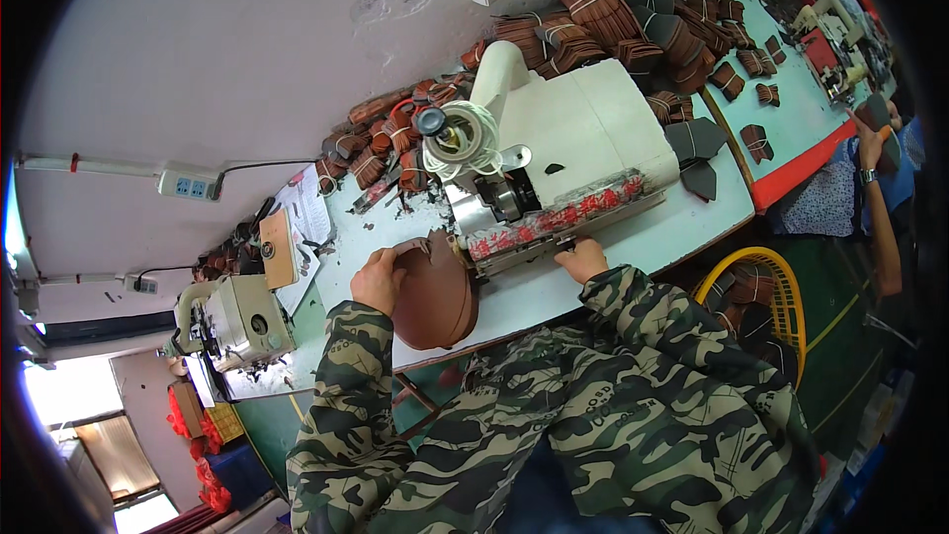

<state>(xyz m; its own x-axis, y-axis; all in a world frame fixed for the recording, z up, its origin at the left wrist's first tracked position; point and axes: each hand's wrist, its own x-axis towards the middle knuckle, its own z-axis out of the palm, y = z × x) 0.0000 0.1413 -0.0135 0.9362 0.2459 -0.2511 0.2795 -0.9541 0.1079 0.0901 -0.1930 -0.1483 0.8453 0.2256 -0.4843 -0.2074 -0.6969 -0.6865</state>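
Observation:
A large rounded brown leather piece (435, 297) lies at the needle end of a white sewing machine (568, 133) on a pale green table (376, 227). My left hand (379, 279) grips the piece's left edge. My right hand (581, 259) rests with curled fingers against the machine's front edge, by a red-patterned strip (563, 218); I cannot see anything in it. A coil of white thread (465, 133) sits on the machine's left end. Both my sleeves are camouflage cloth.
Stacks of brown leather pieces (613, 20) line the wall behind the machine. A second sewing machine (232, 321) stands at the left. A yellow basket (766, 297) sits on the floor at the right. Another person's arm (875, 208) works at the far table.

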